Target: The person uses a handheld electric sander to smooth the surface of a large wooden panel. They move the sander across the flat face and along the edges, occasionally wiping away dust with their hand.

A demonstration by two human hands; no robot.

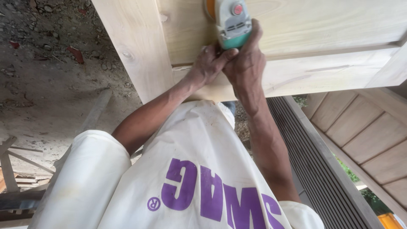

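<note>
A grey and teal power sander (232, 23) with a red button and an orange disc rests against a pale wooden door panel (322, 29) at the top of the view. My right hand (246, 63) wraps the tool's rear end, thumb up along its side. My left hand (207, 64) closes on the same end from the left, pressed against the right hand. Both forearms reach up from my white shirt (186, 169), which has purple lettering. The sander's front is cut off by the frame's top edge.
The door's thick wooden stile (135, 46) runs diagonally at left over bare dirt ground (46, 85). Loose timber pieces (10, 169) lie at lower left. A dark grooved board (313, 161) and another slatted wooden panel (369, 135) sit at right.
</note>
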